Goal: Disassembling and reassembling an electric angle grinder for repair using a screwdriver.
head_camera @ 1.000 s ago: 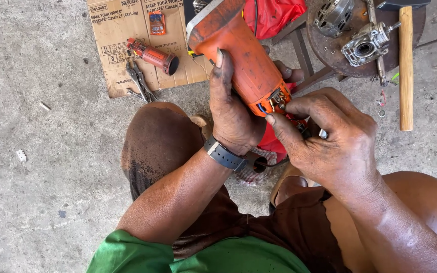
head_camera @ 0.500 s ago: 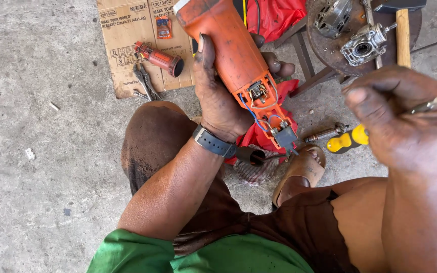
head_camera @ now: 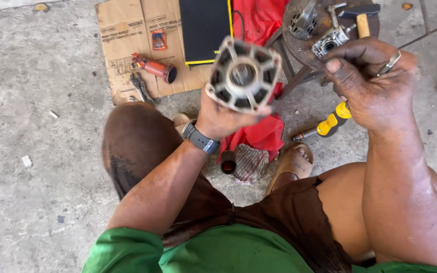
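Observation:
My left hand, with a grey watch on its wrist, grips an orange power tool body and holds it end-on toward the camera, so its grey vented end with a round hub faces me. My right hand is raised to the right of it, apart from the tool, fingers curled around a small silvery metal piece. Below my hands a yellow-handled screwdriver lies on the concrete floor beside a red cloth.
A sheet of cardboard at the back holds an orange tool part and pliers. A round stool carries metal housings and a wooden-handled hammer. My knees and sandalled foot fill the foreground.
My left hand has tipped the tool up, so its end now faces me instead of its side. My right hand has drawn away from the tool and stays raised with the metal piece.

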